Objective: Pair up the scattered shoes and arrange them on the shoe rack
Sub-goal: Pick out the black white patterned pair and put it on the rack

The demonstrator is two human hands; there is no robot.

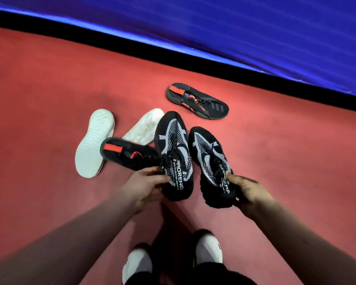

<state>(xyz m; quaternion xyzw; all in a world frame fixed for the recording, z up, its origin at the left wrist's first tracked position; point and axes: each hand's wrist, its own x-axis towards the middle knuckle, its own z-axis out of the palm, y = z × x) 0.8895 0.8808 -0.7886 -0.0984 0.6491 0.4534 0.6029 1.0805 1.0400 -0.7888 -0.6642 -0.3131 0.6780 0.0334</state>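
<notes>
Six loose shoes, three pairs, are on the red floor (pixel 39 99). At frame centre the left hand (pixel 146 182) grips the heel of the first black-and-grey knit sneaker (pixel 173 149). The right hand (pixel 245 194) grips the heel of the second black-and-grey knit sneaker (pixel 208 157) beside it. The first covers part of a near orange-tabbed black sneaker (pixel 127 153) and an upright white sneaker (pixel 146 126). A sole-up white sneaker (pixel 94 142) lies further left. The far orange-tabbed black sneaker (pixel 199 101) lies apart, toward the blue wall (pixel 255 27). The person's own feet, in two white shoes (pixel 137 264), stand at the bottom edge.

Dim, saturated light from above casts soft shadows on the red floor (pixel 49 89); wide-angle edges bend, slightly blurred.
</notes>
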